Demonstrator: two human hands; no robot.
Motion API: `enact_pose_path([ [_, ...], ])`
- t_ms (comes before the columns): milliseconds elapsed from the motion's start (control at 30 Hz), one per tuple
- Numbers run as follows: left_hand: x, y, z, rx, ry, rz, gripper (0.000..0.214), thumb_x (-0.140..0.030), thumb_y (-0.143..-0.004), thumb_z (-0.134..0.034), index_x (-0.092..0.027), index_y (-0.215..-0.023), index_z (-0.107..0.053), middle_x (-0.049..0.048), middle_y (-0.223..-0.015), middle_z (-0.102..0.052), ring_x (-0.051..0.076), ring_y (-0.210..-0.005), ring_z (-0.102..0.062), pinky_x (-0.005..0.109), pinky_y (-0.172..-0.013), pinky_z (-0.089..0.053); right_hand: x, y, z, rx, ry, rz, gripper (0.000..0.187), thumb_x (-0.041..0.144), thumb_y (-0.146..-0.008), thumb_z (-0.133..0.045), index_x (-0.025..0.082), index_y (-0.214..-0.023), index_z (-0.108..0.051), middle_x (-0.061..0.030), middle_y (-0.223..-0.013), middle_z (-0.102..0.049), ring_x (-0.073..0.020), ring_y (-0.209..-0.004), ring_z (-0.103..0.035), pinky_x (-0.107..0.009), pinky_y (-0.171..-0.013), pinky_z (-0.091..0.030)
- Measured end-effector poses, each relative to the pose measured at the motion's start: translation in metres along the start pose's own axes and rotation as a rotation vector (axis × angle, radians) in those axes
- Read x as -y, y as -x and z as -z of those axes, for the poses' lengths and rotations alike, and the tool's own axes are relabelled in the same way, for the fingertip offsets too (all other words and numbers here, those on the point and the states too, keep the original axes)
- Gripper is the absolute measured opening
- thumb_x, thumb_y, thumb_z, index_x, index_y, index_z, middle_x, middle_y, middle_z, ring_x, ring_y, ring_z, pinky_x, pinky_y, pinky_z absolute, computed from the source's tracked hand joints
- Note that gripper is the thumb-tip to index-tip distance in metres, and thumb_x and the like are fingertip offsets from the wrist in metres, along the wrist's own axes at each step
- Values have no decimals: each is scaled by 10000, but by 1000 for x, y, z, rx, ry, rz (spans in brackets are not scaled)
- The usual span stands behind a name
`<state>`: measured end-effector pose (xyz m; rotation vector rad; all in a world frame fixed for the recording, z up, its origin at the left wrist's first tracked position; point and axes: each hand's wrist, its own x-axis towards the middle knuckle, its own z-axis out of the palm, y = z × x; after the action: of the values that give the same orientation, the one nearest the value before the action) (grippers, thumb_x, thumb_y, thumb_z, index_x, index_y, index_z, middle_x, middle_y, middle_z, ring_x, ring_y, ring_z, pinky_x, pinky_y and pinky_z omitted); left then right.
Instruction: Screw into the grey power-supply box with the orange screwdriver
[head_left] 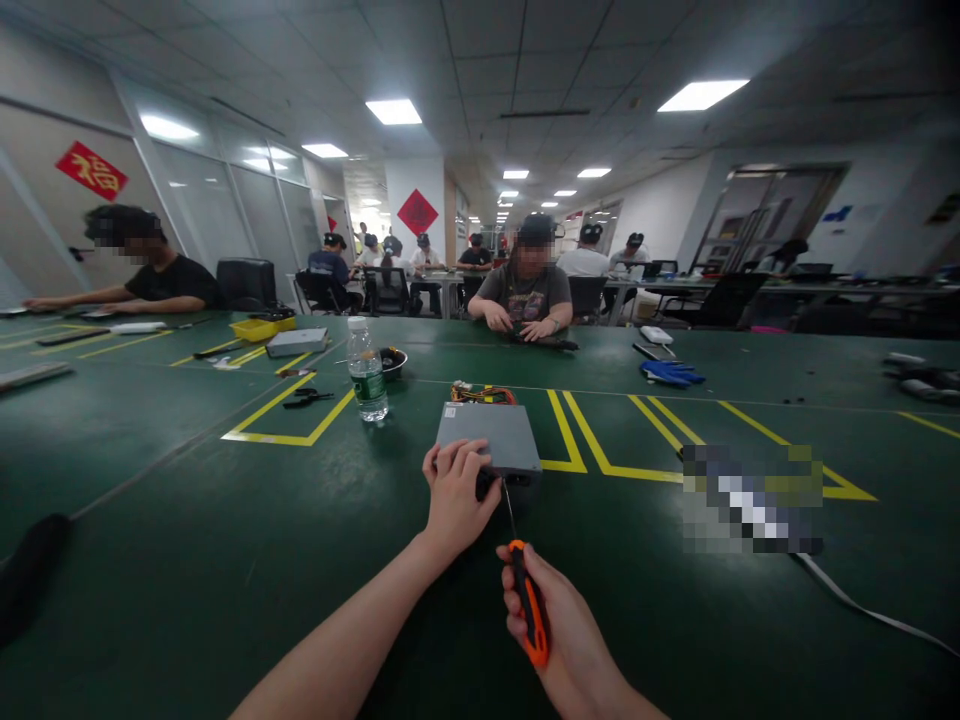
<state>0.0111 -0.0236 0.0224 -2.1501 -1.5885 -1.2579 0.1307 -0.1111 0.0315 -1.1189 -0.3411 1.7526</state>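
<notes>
A: Left hand [457, 508]?
B: Clasping the near edge of the grey metal box [491, 430], centre of the frame.
A: Right hand [561, 605]?
B: Lower centre, closed around an orange-and-black screwdriver [530, 600], its shaft reaching the box's near face.

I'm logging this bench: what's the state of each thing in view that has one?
Metal box: lying flat, wires at its far edge
Left hand: over the box's near left corner
Screwdriver: gripped, tip at the box's near side
Right hand: closed around the screwdriver
Bottle: upright
Bowl: upright
Blue gloves: unworn
Ceiling lights: lit
</notes>
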Motion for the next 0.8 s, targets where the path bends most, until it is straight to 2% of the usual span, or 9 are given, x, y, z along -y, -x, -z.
enact_pose_path([
  [100, 1, 0, -1, -5, 4, 5, 177, -261, -754, -619, -245, -907, -530, 7, -1147, -607, 236, -1113, -457, 479, -1029, -209, 1, 1, -6, -43, -36, 54, 128, 246, -818, -621, 139, -756, -588, 1, -627, -559, -75, -481, -501, -142, -357, -320],
  [200, 2, 0, -2, -13, 16, 8, 199, -265, -744, -634, -247, -910, -525, -8, -1138, -610, 227, -1102, -456, 470, -1031, -201, 1, 2, -9, -39, -48, 67, 174, 190, -844, -580, 136, -681, -551, 17, -594, -524, -53, -452, -474, -124, -339, -287],
  [367, 3, 0, -4, -18, 29, -3, 204, -265, -748, -631, -251, -920, -521, -19, -1137, -604, 217, -1102, -453, 462, -1031, -198, 0, 2, -6, 22, -78, 10, 180, 260, -875, -549, 124, -766, -595, -11, -633, -561, -52, -437, -473, -130, -356, -345],
  [467, 4, 0, -4, -24, 30, -6, 205, -271, -749, -629, -249, -925, -525, -10, -1134, -604, 221, -1103, -453, 466, -1029, -201, 0, -1, -2, 39, -69, 17, 236, 274, -915, -479, 113, -792, -600, -13, -603, -552, -54, -429, -471, -124, -337, -328],
  [600, 5, 0, -5, -36, 19, -19, 211, -272, -748, -628, -247, -932, -528, -4, -1130, -605, 223, -1104, -456, 473, -1028, -200, 1, -2, 1, 6, -12, 83, 182, 238, -852, -579, 136, -703, -557, 19, -552, -517, -42, -386, -425, -115, -305, -268],
  [800, 5, -1, -6, -59, 15, -23, 189, -259, -746, -629, -242, -904, -528, 1, -1115, -612, 226, -1087, -462, 472, -1016, -211, 3, -1, 0, 59, -26, 26, 194, 304, -846, -575, 133, -754, -591, -6, -608, -552, -53, -416, -472, -131, -348, -349],
])
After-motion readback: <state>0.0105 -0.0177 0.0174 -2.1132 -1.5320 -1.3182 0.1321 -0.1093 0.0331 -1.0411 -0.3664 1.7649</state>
